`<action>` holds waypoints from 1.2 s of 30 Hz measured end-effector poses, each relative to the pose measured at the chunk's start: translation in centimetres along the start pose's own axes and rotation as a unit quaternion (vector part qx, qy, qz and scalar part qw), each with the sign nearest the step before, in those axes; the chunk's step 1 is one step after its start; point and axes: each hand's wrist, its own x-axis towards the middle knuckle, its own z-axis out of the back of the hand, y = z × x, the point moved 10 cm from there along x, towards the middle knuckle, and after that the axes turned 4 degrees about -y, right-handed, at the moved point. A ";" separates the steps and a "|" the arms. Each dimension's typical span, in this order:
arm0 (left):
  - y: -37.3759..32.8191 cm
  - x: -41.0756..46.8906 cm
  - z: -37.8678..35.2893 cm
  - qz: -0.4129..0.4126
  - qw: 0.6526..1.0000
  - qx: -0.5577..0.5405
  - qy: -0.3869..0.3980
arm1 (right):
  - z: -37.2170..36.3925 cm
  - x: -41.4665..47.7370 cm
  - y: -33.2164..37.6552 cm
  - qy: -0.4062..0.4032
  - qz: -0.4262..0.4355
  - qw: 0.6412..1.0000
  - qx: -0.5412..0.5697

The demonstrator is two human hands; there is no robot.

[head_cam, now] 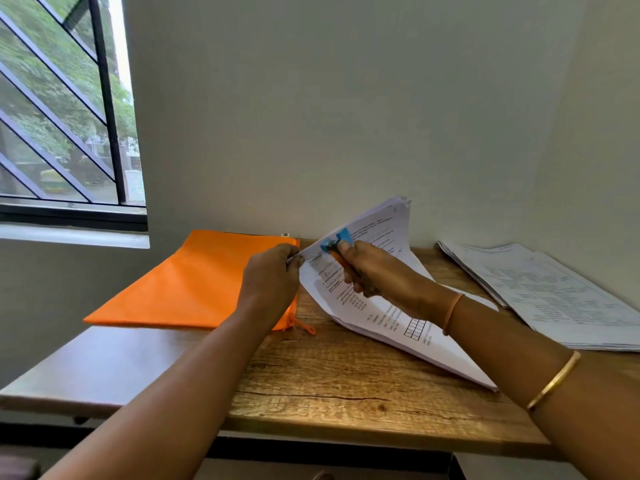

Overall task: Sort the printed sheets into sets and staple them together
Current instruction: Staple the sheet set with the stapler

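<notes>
Wooden worktop [329, 386]: left hand [270, 282] pinches corner of tilted white printed sheet set [363, 327], fingers of right hand [374, 275] clench small blue-and-orange stapler [336, 242] on it; looks like stapling step, next needs firm squeeze.

Desk [329, 382]: open wood along the whole front, and a narrow lane running back between pouch and sheets.
Left rear: orange pouch [194, 282], flat and low.
Centre: sheets [381, 306], raised and tilted, lower edge on the wood. The left hand [270, 282] pinches their top corner; the right hand [370, 271] grips a stapler [337, 239] there.
Right rear: paper pile [554, 296], flat, with a strip of wood between it and the sheets.
Back: wall [346, 116], closed.
</notes>
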 end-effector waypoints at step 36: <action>-1.3 -0.2 0.2 -0.047 0.999 -0.005 -0.007 | -1.5 3.7 8.1 0.026 0.325 0.592 -0.737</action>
